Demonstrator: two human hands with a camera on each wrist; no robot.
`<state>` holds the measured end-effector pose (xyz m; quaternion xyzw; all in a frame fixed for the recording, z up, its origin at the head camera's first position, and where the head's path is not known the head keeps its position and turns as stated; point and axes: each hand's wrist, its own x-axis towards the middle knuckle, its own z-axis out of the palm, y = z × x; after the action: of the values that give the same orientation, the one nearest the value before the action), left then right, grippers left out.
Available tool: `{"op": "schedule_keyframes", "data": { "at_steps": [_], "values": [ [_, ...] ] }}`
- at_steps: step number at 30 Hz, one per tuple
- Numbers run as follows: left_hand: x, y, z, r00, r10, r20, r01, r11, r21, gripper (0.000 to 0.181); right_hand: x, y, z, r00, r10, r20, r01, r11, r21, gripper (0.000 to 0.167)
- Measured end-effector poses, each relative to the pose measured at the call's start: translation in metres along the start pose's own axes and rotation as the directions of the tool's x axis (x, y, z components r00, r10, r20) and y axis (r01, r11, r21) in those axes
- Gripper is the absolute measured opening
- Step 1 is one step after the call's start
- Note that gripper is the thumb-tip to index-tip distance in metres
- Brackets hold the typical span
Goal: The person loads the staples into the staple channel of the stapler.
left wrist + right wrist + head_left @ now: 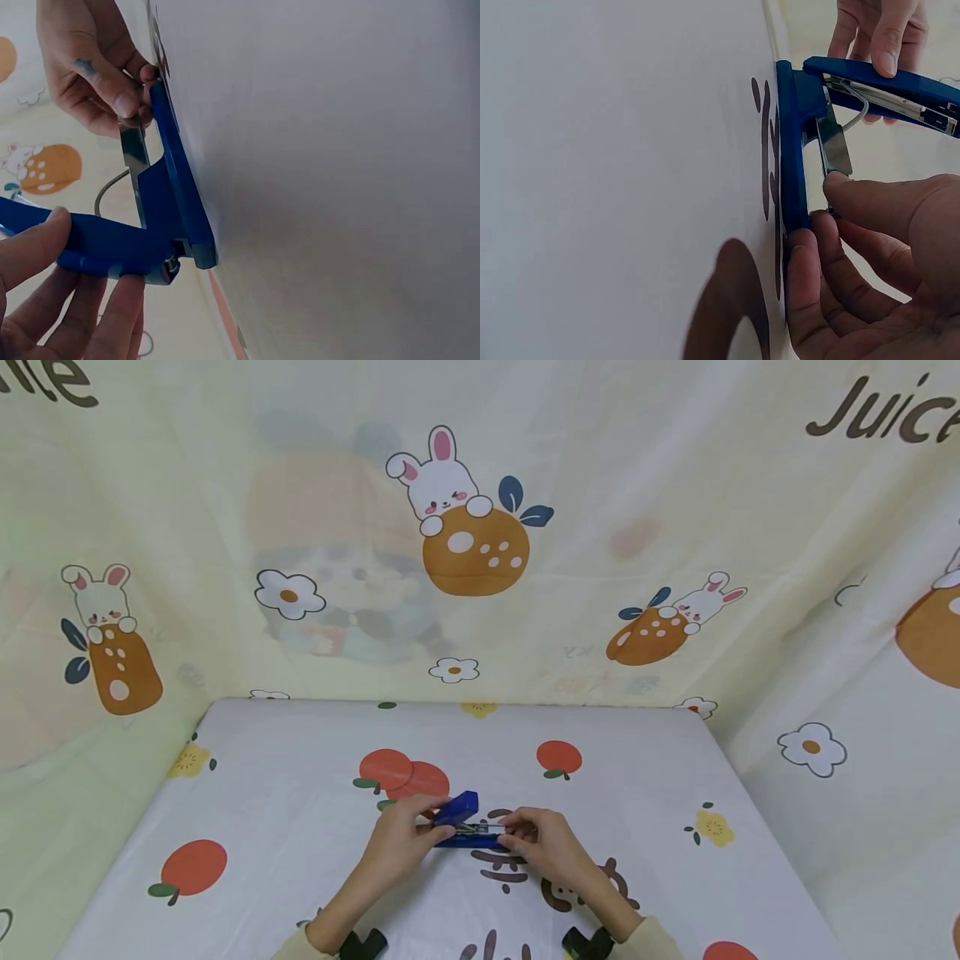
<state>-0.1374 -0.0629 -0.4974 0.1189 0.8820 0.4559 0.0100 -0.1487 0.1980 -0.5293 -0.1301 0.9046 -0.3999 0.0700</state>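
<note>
A blue stapler (457, 810) is opened up over the table, its top arm swung back from its base. My left hand (406, 835) pinches the raised top arm (105, 238) between thumb and fingers near the hinge. At the other end, my right hand (546, 843) holds the stapler's front, thumb on the metal magazine (835, 142) and fingers at the tip of the blue base (793, 157). A thin curved metal piece (859, 109) runs between the magazine and the top arm. Whether staples lie in the magazine I cannot tell.
The table (285, 810) wears a white cloth printed with fruit and flowers. A cream curtain (585, 427) with rabbit prints hangs behind it and along both sides. Dark wrist devices (588, 942) sit at both cuffs.
</note>
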Motion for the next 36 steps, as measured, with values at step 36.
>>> {"op": "schedule_keyframes", "data": {
  "at_steps": [36],
  "values": [
    [0.0095, -0.0052, 0.0081, 0.999, 0.050, 0.017, -0.051, 0.995, 0.081, 0.035, 0.0010, 0.0006, -0.0020, 1.000, 0.009, 0.014, -0.009, 1.000, 0.024, 0.017]
  ]
}}
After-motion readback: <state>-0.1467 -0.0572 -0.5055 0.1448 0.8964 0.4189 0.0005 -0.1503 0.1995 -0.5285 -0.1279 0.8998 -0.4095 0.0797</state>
